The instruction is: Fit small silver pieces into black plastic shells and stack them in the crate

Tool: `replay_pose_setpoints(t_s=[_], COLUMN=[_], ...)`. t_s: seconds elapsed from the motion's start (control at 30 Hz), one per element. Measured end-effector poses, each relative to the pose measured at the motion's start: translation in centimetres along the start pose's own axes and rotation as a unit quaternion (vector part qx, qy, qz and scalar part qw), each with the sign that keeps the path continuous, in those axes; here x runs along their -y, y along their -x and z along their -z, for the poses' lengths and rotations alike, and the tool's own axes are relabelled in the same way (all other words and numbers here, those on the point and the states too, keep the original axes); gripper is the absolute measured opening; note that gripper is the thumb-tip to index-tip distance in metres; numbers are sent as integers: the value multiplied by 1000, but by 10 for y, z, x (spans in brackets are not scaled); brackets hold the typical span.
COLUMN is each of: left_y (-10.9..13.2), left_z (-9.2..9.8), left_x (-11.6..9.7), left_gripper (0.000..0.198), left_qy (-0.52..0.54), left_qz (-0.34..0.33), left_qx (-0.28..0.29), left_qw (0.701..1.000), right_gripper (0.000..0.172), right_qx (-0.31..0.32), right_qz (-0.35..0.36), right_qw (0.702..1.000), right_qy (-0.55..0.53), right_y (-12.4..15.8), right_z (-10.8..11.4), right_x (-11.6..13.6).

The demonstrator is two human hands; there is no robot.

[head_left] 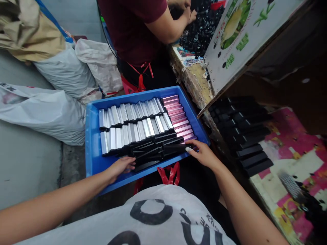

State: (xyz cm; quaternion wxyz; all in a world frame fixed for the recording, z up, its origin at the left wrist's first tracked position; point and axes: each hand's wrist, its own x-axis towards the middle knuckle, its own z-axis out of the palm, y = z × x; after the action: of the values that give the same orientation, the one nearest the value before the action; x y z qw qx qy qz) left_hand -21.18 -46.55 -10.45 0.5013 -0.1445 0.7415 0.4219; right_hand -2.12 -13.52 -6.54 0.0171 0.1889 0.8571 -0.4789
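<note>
A blue plastic tray (93,163) holds rows of slim bars. Two rows of silver bars (133,132) with black ends fill its middle, and a column of pink bars (177,114) lines the right side. Along the near edge lie several black bars (148,154), some slanted across each other. My right hand (201,153) pinches the right end of one black bar (175,148) between thumb and fingers. At the left ends of the black bars is my left hand (122,167), its fingers loosely bent and a little apart, with nothing visibly gripped.
Black bars (252,156) are stacked on the worktable at right, beside a printed cardboard sheet (288,143). A cardboard box (230,44) stands on the table edge. A co-worker (138,30) handles small black parts (201,27) ahead. White sacks (46,115) lie at left.
</note>
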Motion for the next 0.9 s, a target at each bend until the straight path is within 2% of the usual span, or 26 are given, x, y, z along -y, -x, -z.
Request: replay_pose_setpoints(t_s=[0.03,0.07,0.1,0.17,0.2,0.23,0.27,0.4,0.47,0.53,0.57,0.67,0.77,0.83,0.9], left_y=[2,3,3,-3,-7,-12,-17,-28,-27,-25,-23,-20,-20,-21,-23], left_z=[-1,-3,-6,-11,-12,-11,-8,13,18,15,11,3,6,12,16], left_x=[-3,-5,-8,-11,-11,-11,-9,-4,-6,-11,-14,-19,-16,-8,0], left_gripper=[46,52,58,64,62,58,53,44,43,42,40,38,39,39,38], left_qy=[-48,-119,-210,-401,-469,-508,-526,-507,-477,-439,-407,-280,-190,-150,-90], left_qz=[-57,-140,-238,-398,-435,-443,-434,-388,-401,-418,-410,-339,-256,-200,-121], left_qx=[-1,-2,-1,6,7,7,11,35,-16,-83,-111,-166,-206,-200,-172], left_qw=[997,983,948,825,768,739,731,769,782,791,808,883,925,947,974], right_gripper=[31,31,30,29,29,30,30,32,32,32,32,32,30,30,30], right_qx=[-8,-16,-24,-40,-47,-54,-58,-62,-59,-43,-30,2,26,53,74], right_qz=[-1,-3,-5,-7,-9,-12,-16,-39,-40,-34,-32,-28,-19,-5,24], right_qw=[1000,1000,1000,999,999,998,998,990,985,985,985,983,982,986,993], right_qy=[2,3,2,-9,-16,-22,-31,-116,-154,-166,-167,-180,-184,-160,-92], right_y=[-3,-6,-8,-10,-9,-6,-4,6,5,0,-3,-16,-33,-45,-54], right_z=[-3,-6,-9,-11,-11,-10,-9,-7,-10,-17,-21,-37,-58,-74,-89], right_x=[-1,-3,-4,-7,-9,-11,-13,-18,-18,-15,-13,-6,4,15,29])
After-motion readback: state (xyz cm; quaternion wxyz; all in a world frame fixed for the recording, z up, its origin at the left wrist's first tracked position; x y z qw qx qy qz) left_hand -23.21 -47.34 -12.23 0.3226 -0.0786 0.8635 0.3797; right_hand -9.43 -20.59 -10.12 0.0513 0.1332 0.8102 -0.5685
